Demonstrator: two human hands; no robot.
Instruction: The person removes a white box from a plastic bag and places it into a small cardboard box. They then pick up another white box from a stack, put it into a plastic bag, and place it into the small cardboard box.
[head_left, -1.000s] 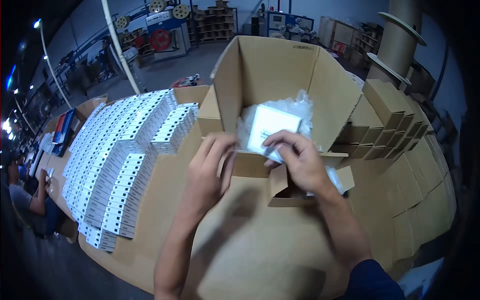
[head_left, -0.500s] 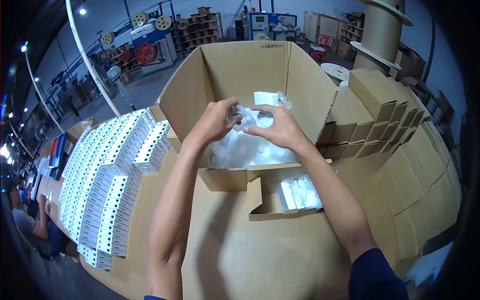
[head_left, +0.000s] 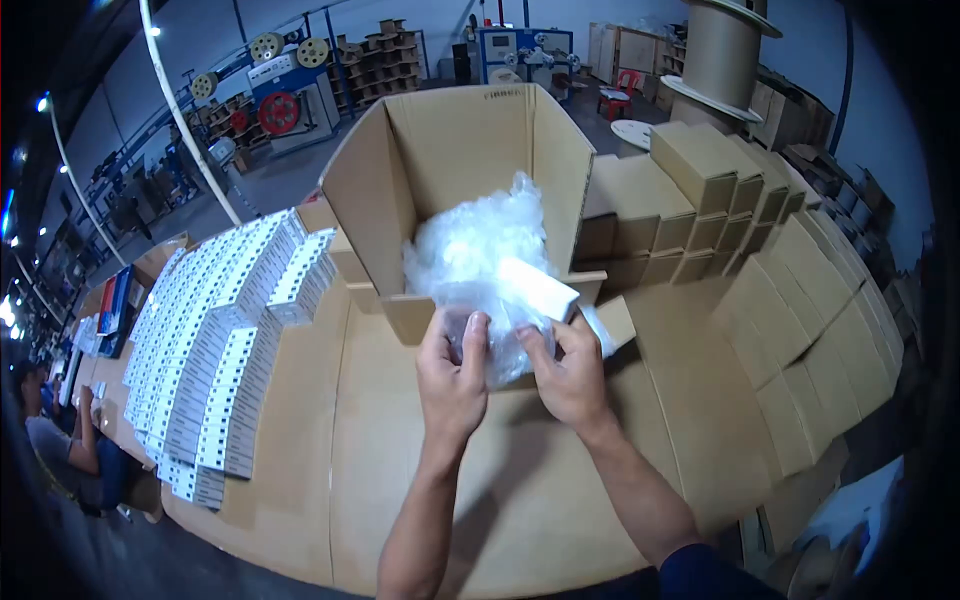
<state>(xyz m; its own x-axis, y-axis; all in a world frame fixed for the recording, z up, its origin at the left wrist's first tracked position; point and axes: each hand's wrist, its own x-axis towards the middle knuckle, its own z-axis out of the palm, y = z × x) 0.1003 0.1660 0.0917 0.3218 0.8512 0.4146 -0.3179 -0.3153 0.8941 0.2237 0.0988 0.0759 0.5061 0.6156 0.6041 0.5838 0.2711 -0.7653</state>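
A clear plastic bag (head_left: 492,352) is stretched between my two hands, in front of the large carton. My left hand (head_left: 452,378) pinches its left side between thumb and fingers. My right hand (head_left: 572,378) has its thumb pressed on the bag's right side, with the fingers curled behind. A small white box (head_left: 540,290) sticks up at a slant just above my right fingers, its lower end hidden by the bag and hand. Behind my hands stands the large open carton (head_left: 350,200), holding a heap of clear plastic bags (head_left: 475,240).
Partly hidden behind my right hand is a small open cardboard box (head_left: 618,318). Stacked white boxes (head_left: 215,340) cover the table's left side. Brown cartons (head_left: 680,215) are piled at the right. A seated person (head_left: 75,440) is at the far left, with machines (head_left: 295,100) behind.
Both hands have come down and back from over the large carton, bringing the plastic bag and white box nearer. The bag is now spread flatter between the thumbs. The view has shifted.
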